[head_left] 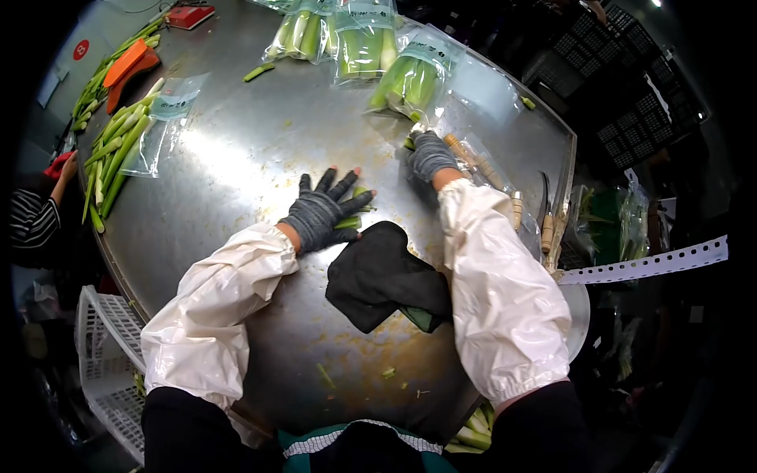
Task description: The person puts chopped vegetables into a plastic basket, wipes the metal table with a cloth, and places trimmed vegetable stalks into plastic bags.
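My left hand point(319, 217), in a dark grey glove with bare fingertips, lies spread on the metal table point(260, 110). Short cut pieces of green stalk point(348, 224) lie under and beside its thumb and forefinger. My right hand point(431, 155), gloved the same way, is curled closed farther forward, with bits of cut stalk point(409, 143) showing at its fingers. Just beyond it lies a clear bag of green stalks point(414, 79). Between my forearms a crumpled black cloth point(386, 276) rests on the table.
More bagged stalks point(364, 47) lie at the back. Loose stalks point(118, 150), an empty-looking bag point(169, 118) and an orange tool point(130, 69) are at left. Wooden-handled tools point(516, 210) and a curved blade point(546, 213) lie right. A white basket point(98, 335) and another person's striped sleeve point(35, 217) are left.
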The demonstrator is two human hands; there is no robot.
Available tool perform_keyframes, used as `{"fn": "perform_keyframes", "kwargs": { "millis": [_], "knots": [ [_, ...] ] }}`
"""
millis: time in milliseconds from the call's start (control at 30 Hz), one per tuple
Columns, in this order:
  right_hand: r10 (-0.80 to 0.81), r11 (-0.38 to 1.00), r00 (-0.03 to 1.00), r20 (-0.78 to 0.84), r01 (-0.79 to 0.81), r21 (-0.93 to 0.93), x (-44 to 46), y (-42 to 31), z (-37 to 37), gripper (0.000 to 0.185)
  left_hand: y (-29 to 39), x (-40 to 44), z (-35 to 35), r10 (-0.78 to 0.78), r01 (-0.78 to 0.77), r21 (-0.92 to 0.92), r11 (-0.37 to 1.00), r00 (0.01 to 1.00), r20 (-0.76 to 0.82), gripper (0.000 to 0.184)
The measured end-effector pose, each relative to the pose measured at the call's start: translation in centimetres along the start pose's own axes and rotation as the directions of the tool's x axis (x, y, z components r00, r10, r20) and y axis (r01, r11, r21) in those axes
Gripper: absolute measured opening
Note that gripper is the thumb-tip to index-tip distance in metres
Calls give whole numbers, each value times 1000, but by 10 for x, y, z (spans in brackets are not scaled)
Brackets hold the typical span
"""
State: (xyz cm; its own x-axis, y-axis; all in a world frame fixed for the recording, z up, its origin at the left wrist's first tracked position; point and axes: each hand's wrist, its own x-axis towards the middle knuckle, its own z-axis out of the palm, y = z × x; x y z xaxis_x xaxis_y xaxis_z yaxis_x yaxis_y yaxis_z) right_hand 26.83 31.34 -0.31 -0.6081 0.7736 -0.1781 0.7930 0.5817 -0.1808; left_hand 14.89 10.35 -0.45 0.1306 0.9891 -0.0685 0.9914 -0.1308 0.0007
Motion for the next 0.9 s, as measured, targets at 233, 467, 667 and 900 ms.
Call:
{"fn": "perform_keyframes", "kwargs": {
  "millis": [233, 467, 667, 900],
  "knots": [
    [-100, 990, 985, -141, 85, -109, -37, -46, 15, 22, -17, 24, 15, -109, 103, -42, 994, 971, -213, 38],
    [-30, 953, 998, -47, 42, 300, -60, -77, 32, 24, -10, 17, 9, -317, 202, -529, 825, 939, -136, 41],
    [-225, 572, 962, 156, 2, 820, -105, -86, 29, 21, -2, -26, -23, -301, 210, -575, 791, 951, -67, 44],
    [-634, -384, 749, 192, -521, 762, -207, -143, -12, 32, 11, -158, -86, -474, 240, -631, 738, 850, -231, 36]
  ]
}}
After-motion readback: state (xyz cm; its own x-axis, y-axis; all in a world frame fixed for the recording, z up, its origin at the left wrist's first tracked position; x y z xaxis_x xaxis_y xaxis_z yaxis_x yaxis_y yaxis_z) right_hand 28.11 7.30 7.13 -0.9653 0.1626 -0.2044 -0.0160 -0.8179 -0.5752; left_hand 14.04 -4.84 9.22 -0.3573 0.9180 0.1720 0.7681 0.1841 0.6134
